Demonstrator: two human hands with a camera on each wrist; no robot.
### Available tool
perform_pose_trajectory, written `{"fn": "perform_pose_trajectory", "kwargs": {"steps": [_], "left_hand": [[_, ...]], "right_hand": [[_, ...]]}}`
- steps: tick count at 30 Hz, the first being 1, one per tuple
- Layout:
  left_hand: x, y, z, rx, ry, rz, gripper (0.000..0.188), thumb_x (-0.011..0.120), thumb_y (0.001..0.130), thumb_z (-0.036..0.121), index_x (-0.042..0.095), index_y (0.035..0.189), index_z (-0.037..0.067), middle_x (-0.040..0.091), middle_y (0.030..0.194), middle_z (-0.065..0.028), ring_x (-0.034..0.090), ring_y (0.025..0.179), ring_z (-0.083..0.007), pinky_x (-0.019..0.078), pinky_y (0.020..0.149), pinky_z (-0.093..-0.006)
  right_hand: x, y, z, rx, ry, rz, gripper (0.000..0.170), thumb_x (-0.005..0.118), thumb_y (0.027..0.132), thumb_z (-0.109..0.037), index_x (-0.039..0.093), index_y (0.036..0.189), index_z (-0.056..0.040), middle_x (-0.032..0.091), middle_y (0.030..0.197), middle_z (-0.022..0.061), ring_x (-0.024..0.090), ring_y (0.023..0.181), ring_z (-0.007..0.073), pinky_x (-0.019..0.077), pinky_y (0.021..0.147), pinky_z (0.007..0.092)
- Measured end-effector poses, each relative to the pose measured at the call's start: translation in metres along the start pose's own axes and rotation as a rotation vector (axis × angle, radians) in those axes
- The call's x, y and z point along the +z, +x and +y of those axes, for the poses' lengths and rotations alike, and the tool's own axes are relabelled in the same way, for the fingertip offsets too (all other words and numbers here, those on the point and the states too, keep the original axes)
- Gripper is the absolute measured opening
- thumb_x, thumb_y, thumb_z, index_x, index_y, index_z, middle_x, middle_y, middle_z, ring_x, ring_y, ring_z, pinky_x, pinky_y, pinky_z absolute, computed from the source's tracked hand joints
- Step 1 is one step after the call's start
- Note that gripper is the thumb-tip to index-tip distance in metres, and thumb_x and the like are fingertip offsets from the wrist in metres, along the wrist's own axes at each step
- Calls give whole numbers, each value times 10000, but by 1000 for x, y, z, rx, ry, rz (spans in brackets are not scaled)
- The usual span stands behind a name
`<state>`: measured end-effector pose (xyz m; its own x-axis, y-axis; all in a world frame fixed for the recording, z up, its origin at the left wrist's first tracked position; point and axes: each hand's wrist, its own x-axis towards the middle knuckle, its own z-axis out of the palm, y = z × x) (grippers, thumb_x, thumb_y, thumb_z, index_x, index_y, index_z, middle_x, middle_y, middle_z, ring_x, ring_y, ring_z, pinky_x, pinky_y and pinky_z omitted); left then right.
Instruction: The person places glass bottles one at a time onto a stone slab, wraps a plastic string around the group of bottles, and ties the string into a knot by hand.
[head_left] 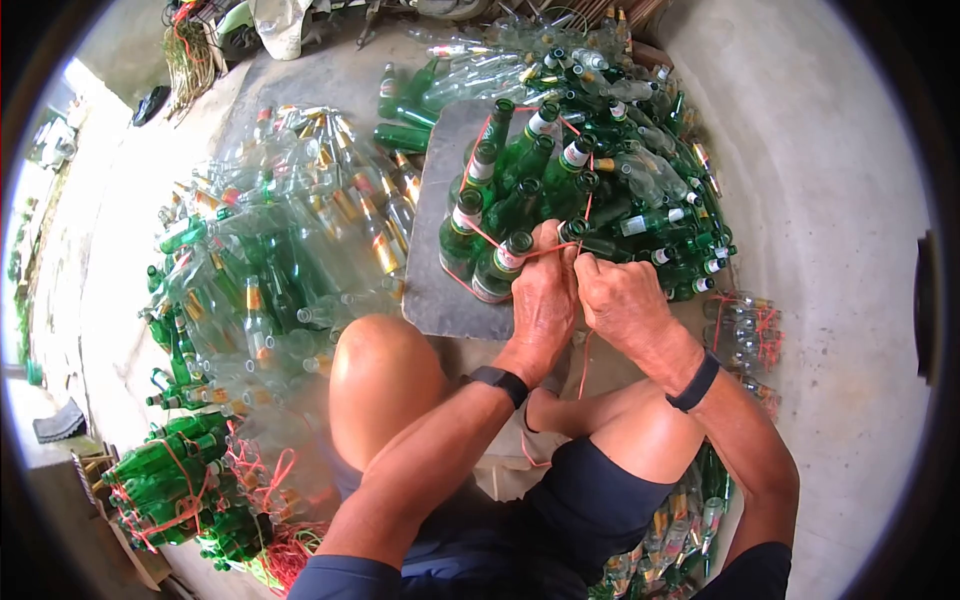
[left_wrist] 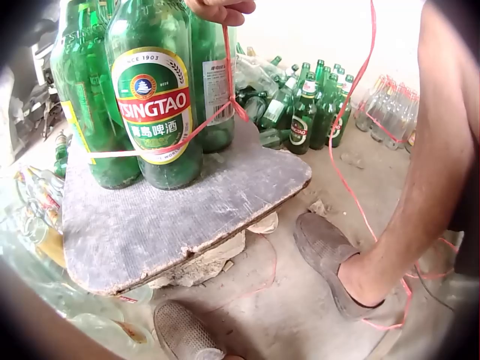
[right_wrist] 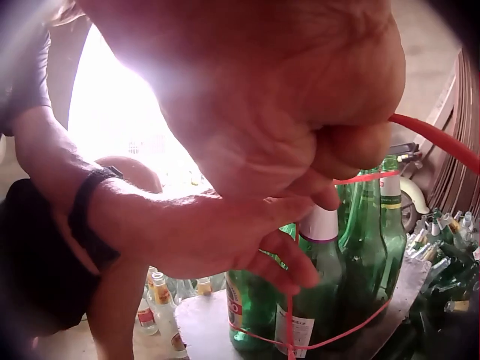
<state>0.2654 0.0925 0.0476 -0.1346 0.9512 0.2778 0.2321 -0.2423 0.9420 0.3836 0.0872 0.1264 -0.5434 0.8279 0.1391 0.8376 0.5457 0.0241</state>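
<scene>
A cluster of green beer bottles (head_left: 520, 190) stands upright on a grey board (head_left: 425, 290), with red plastic twine (left_wrist: 225, 129) around the lower bodies and more around the necks. At the near-right side of the cluster, my left hand (head_left: 545, 300) pinches the twine beside the bottle necks. Close against it, my right hand (head_left: 625, 300) has curled fingers gripping the twine, and a red strand leaves this fist in the right wrist view. One vertical strand runs down from the left fingers to the lower loop in the left wrist view. The exact crossing between the fingertips is hidden.
Loose clear bottles (head_left: 330, 200) lie heaped left of the board, and green bottles (head_left: 650, 190) crowd its right. Tied bottle bundles (head_left: 165, 480) sit at lower left near tangled twine (head_left: 300, 550). A shoe (left_wrist: 326, 259) rests beside trailing twine on the floor.
</scene>
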Motion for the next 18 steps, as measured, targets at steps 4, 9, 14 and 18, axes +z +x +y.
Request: {"fn": "perform_pose_trajectory", "kwargs": {"steps": [4,9,14,18], "left_hand": [[-2,-1,1,-39,-46,0,232,586,1048,184,609,1226,36,652,939,-243,654,856,-471,515,696,-506],[-2,-2,-3,-43,14,-50,292,645,993,180,636,1249,39,673,962,-234,668,892,-461,529,738,-507],[-2,-4,-9,107,21,3,341,645,972,139,583,1291,34,663,1053,-245,665,923,-475,540,739,-510],[-3,-6,-14,55,38,-117,340,612,979,92,556,1303,4,657,1077,-271,662,913,-504,554,739,-522]], "right_hand": [[1,2,-3,-5,-22,-8,64,643,841,-55,599,880,-29,683,708,114,711,597,289,556,533,396],[-13,9,-9,-107,-101,-43,67,659,822,-46,608,866,-43,687,708,104,728,641,254,559,548,380],[-24,20,-10,-178,-134,-47,72,672,804,-51,611,841,-48,687,691,97,731,649,242,558,553,376],[-32,34,-4,-301,-133,-39,88,685,774,-65,618,828,-52,691,675,100,737,652,248,557,555,379]]}}
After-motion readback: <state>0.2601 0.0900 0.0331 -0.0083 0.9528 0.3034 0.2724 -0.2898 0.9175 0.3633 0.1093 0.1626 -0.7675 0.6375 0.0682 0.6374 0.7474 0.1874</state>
